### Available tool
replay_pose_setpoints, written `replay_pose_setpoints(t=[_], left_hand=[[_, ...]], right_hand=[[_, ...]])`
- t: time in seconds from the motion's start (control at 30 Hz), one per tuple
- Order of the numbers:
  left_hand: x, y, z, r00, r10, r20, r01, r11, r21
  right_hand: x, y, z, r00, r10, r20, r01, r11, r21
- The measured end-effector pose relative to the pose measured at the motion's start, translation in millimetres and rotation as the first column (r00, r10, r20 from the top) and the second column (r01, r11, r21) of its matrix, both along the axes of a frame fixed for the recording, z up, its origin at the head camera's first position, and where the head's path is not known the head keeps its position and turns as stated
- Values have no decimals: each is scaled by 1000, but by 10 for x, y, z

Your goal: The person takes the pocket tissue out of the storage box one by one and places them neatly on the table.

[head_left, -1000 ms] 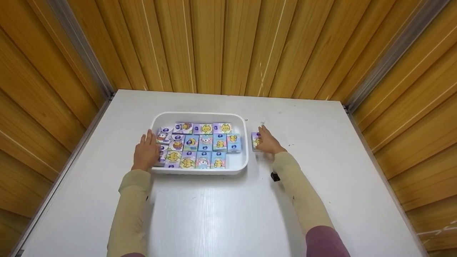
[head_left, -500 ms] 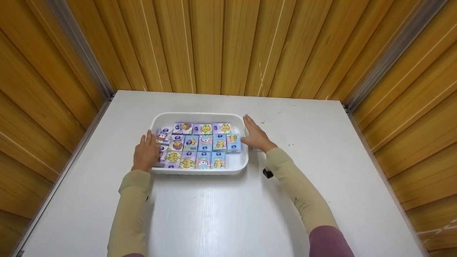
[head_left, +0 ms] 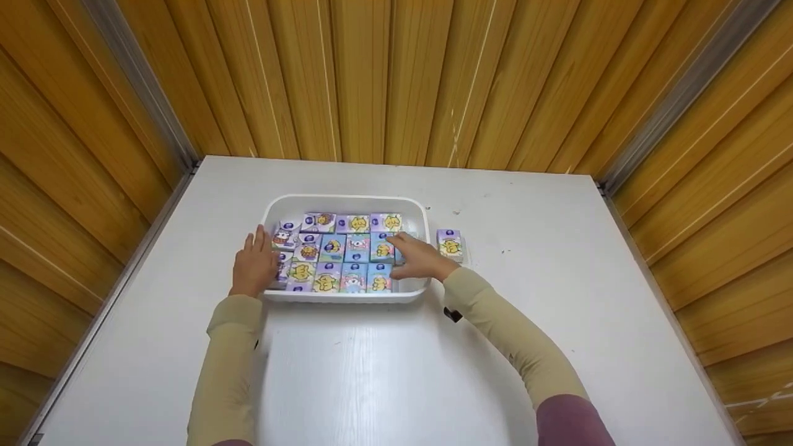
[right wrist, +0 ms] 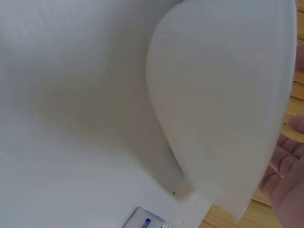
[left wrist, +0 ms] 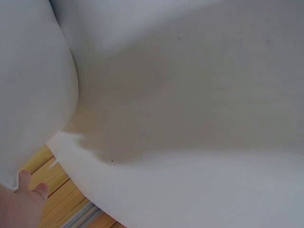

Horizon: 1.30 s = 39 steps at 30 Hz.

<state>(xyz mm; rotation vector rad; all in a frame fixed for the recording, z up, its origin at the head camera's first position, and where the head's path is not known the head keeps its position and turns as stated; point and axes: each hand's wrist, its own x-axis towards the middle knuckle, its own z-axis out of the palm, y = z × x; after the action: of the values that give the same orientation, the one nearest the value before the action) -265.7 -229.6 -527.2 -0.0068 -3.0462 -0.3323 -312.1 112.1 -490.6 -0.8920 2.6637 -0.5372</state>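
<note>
Nearest me, at five o'clock in my view, a maroon fabric sleeve point(head_left: 573, 418) meets the beige fabric sleeve point(head_left: 526, 334) on my right forearm; another beige one covers my left. A small black object point(head_left: 453, 314) shows beneath my right wrist, above the smooth white tabletop point(head_left: 347, 371). Ahead lies a white, round-cornered rectangular tray point(head_left: 344, 298); I read it as a dial with twelve pointing away from me. My left hand point(head_left: 254, 265) rests against its rim at nine o'clock, fingers extended and clasping nothing. My right hand point(head_left: 423, 259) reaches over the rim at three o'clock, thumb and fingers spread apart above the boxes there; whether the fingertips touch them I cannot tell. Inside, small rectangular cartoon-printed boxes point(head_left: 326, 279) in purple, white and light blue lie side by side in rows, filling most of the tray, some partly under my right hand. Just outside, also at three, one purple-and-white box with a yellow figure point(head_left: 450, 244) lies on the tabletop, apart from the rim. Beyond the far edge rise yellow-brown wood-grain panels point(head_left: 365, 80), with grey metal posts point(head_left: 136, 80) at ten and two o'clock in my view.
</note>
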Motion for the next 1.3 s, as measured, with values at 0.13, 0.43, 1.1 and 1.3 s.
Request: replay_pose_setpoints(t=[0.13,0.43,1.1,1.3], left_hand=[[-2,3,0,1000,-3,-19,3,1000,-5],[3,7,-3,1000,0,-16,0,1000,-13],[-4,7,8,1000,21,6,-20,1000,-9],[2,15,12,999,26,27,-26,1000,2]], right_hand=[[48,-61,-31,999,18,50,-22,997,72],[116,-179,-129,995,96,14,-97,972,212],[139,-218,-198,995,85,59,-96,966,240],[156,-195,-167,994,94,52,-103,971,214]])
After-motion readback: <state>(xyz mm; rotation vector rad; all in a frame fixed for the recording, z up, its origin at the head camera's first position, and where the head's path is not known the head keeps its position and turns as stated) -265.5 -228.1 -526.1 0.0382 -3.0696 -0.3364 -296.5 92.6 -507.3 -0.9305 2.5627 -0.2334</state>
